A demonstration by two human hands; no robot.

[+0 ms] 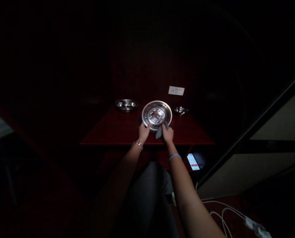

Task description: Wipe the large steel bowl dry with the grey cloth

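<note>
A round steel bowl point(157, 114) with a wide rim and a red and dark label on its inner base is held up over the dark red table, its inside tilted toward me. My left hand point(144, 133) grips the near left of its rim, thumb on the inside. At the near right of the rim, my right hand point(168, 134) is closed on a grey cloth point(158, 133) and the bowl's edge together. The cloth hangs down between my two hands. Fingers behind the rim are hidden.
A larger steel bowl point(126, 105) stands at the table's back left, a smaller steel bowl point(180, 111) at the back right. The table point(107, 136) ends just before my knees. A lit phone point(193, 162) lies below right. A wall socket point(176, 90) and a white cable point(223, 216) also show.
</note>
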